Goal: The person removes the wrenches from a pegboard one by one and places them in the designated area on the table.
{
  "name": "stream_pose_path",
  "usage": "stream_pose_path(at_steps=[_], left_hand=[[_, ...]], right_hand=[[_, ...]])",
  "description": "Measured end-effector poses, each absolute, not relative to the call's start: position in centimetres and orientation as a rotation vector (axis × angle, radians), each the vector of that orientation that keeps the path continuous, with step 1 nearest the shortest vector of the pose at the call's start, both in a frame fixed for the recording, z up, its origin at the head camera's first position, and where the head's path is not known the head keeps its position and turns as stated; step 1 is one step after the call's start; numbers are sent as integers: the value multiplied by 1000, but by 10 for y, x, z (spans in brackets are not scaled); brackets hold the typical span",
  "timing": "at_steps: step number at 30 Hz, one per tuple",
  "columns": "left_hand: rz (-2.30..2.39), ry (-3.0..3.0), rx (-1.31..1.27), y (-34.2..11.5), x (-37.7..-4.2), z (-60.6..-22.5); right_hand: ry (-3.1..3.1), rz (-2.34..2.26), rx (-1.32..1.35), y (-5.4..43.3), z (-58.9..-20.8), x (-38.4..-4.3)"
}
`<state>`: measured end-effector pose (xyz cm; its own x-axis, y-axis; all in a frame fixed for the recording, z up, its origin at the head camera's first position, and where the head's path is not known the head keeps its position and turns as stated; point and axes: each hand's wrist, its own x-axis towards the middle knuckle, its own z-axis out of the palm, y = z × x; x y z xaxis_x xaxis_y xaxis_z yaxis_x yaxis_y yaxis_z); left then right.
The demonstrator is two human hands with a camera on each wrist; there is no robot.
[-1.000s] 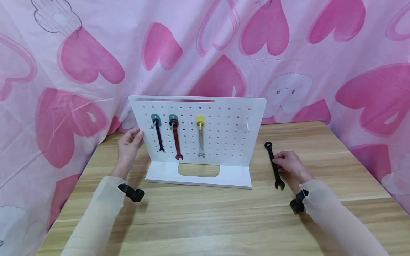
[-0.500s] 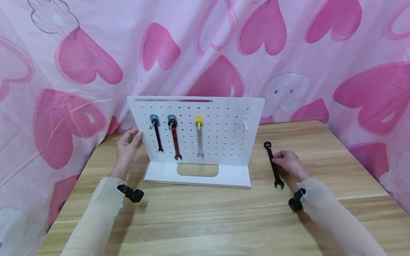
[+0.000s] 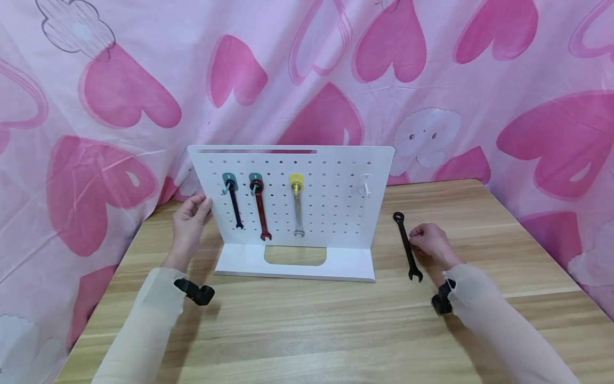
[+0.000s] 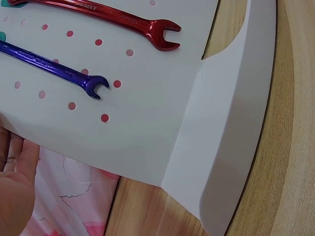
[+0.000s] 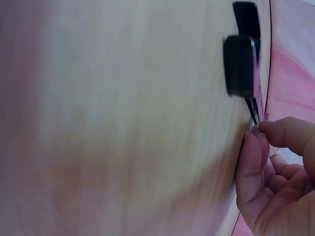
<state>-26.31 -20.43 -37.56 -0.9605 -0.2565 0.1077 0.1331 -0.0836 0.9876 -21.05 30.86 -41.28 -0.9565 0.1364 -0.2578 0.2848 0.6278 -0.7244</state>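
Note:
My left hand grips the left side edge of a white pegboard stand. Three wrenches hang there from hooks: a dark blue wrench, also seen in the left wrist view, a red wrench and a silver wrench. A white hook at the board's right carries nothing. Right of the stand, my right hand has thumb and index finger pinched at the shaft of a black wrench. Its ring end points away, its open jaw toward me. In the right wrist view the black wrench appears edge-on.
A wooden table carries the stand. Behind it hangs a pink curtain with heart prints. Black wrist cameras sit on both sleeves, the left camera near the stand's front corner.
The head view drifts slightly left across the scene. My right fingertips show a little farther right of the black wrench's shaft than before; my left hand keeps its place on the board.

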Motion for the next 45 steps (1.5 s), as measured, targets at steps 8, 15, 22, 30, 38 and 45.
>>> stream_pose_path(at_steps=[8, 15, 22, 30, 38, 45], left_hand=[[-2112, -1937, 126, -204, -262, -375], [-2116, -1966, 172, -204, -262, -375], [-2127, -1980, 189, -205, -265, -377], [-2072, -2002, 165, -205, -264, -379], [-2098, -1959, 177, -204, -264, -379], [-2088, -1975, 169, -205, -264, -379]], right_hand=[[2673, -1205, 351, 310, -412, -211], [2670, -1202, 354, 311, -414, -211], [2668, -1309, 328, 313, -411, -205], [2806, -1730, 253, 299, -395, -192], [2742, -2214, 113, 250, -374, -176], [2669, -2258, -82, 206, -370, -171]])
